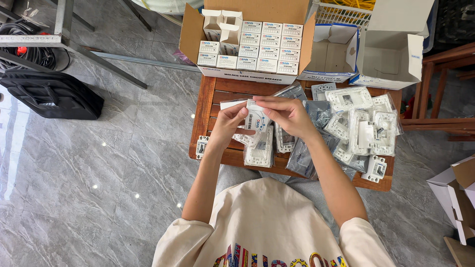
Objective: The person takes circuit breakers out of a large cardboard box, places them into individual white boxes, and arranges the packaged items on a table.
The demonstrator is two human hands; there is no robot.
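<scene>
Both my hands hold a small white printed box [257,120] above a low wooden slatted table [208,106]. My left hand [228,123] grips its left side. My right hand [284,112] pinches its top flap from the right. Under my hands lie clear plastic packets of white switch parts [260,152]. A pile of white switch plates and frames [363,123] covers the table's right half. One loose white part [201,147] sits at the table's left edge.
An open cardboard carton [247,42] filled with rows of small white boxes stands at the table's far edge. Two opened white boxes [391,54] stand to its right. A black bag [52,94] lies on the grey tiled floor at left. Flattened cartons [457,198] lie at right.
</scene>
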